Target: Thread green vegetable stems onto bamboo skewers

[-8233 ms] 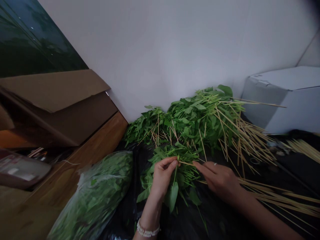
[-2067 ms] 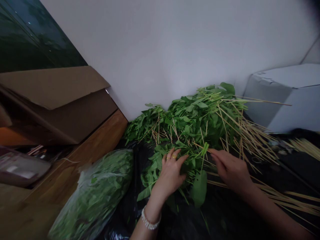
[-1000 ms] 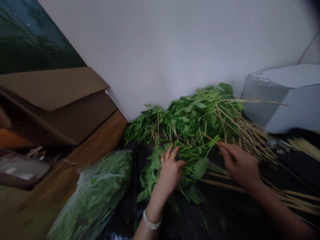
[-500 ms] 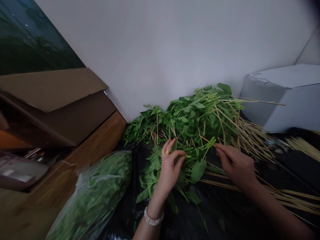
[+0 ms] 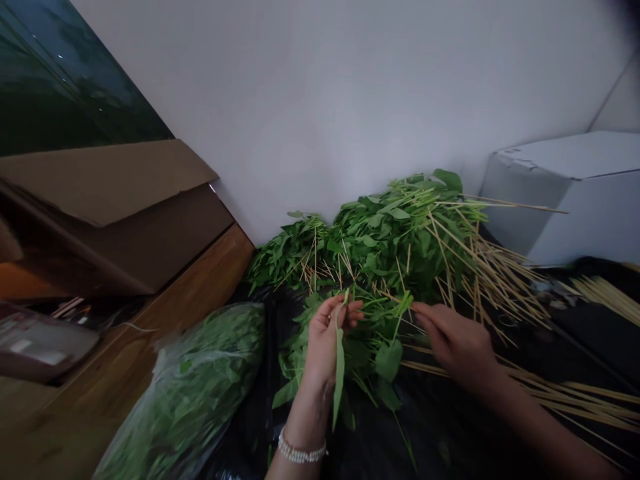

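The left hand [image 5: 323,341] pinches a leaf [image 5: 339,373], seemingly light and tearable, best held by its stalk [image 5: 346,297]; at three o'clock, the right hand [image 5: 455,341] pinches a stiff-looking bamboo skewer [image 5: 385,294].

A leafy heap [image 5: 373,233] lies before the wall [image 5: 320,100] at the frame's centre, jutting sticks [image 5: 505,273] at its right. In front, a smaller pile [image 5: 370,340] shows on both sides of my left hand [image 5: 323,333]; my right hand [image 5: 455,337] is right of it. Lower left lies a leaf-filled bag [image 5: 205,380], farther left a cardboard box [image 5: 115,250]; another box [image 5: 595,210] stands right, behind loose sticks [image 5: 575,400].
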Demonstrator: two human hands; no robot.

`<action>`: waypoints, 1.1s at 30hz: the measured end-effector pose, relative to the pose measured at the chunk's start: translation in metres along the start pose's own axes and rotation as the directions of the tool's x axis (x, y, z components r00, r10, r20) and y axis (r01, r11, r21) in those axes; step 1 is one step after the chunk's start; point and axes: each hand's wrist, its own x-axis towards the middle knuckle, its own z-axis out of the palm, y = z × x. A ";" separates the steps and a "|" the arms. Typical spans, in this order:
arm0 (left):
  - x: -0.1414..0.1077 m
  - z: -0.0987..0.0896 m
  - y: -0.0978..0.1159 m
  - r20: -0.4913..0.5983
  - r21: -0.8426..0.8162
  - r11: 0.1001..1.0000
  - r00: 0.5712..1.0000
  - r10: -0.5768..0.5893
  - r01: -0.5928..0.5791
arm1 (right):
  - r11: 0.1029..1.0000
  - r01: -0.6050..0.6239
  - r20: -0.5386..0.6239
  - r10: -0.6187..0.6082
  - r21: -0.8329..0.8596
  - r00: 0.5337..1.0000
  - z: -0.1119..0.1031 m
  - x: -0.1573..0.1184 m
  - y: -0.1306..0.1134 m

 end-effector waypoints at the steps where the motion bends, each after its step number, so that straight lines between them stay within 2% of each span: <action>1: 0.000 -0.002 -0.005 -0.008 0.000 1.000 1.000 -0.024 0.024 | 0.999 0.023 0.017 -0.023 0.023 1.000 0.001 -0.001 -0.003; 7: -0.004 -0.005 -0.022 -0.002 0.057 0.998 1.000 -0.024 0.024 | 0.992 0.098 0.120 -0.107 0.076 0.987 0.009 -0.007 -0.016; 15: -0.011 -0.002 -0.018 0.085 0.084 0.997 0.996 -0.006 -0.002 | 0.994 0.109 0.146 -0.109 0.004 0.983 0.011 -0.008 -0.018; 19: -0.012 -0.003 -0.015 0.145 0.162 0.985 0.986 -0.082 0.058 | 0.996 0.087 0.155 -0.092 0.036 0.984 0.011 -0.009 -0.018; 25: -0.012 -0.003 -0.015 0.067 0.047 0.991 0.989 -0.128 0.125 | 0.997 0.057 0.137 -0.063 0.048 0.989 0.010 -0.009 -0.017; 33: -0.012 -0.002 -0.018 0.011 0.016 0.996 0.996 -0.092 0.092 | 0.995 0.096 0.147 -0.094 -0.004 0.985 0.011 -0.009 -0.020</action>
